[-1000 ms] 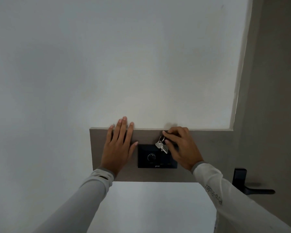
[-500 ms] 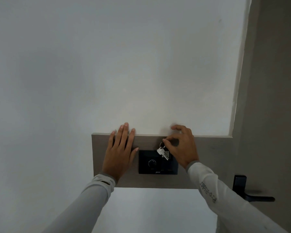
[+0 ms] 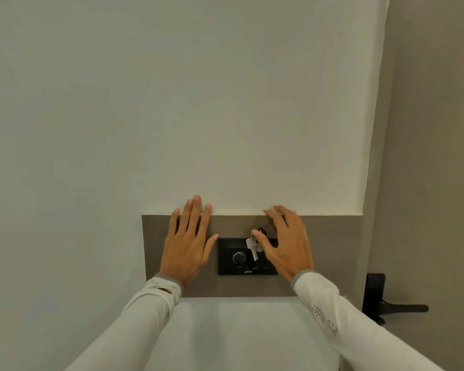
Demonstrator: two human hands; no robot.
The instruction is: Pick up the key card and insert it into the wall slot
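**Keys hang at the wall slot, right hand spread beside them**

The right hand [image 3: 288, 243] hovers with fingers spread and gripping nothing; its thumb lies just beside the small bunch of silver keys [image 3: 253, 246] and may touch them, though that cannot be told for sure. The keys dangle from a ring at the top edge of the black wall panel [image 3: 232, 266], where the slot sits; the key card itself is hidden from view. A round dial [image 3: 239, 257] shows on the panel to the left of the keys. The left hand [image 3: 186, 242] lies flat, fingers apart, on the brown wall plate [image 3: 330, 253] just left of the panel. Both arms wear white sleeves [image 3: 340, 317]. A dark door handle [image 3: 394, 307] stands well to the right.
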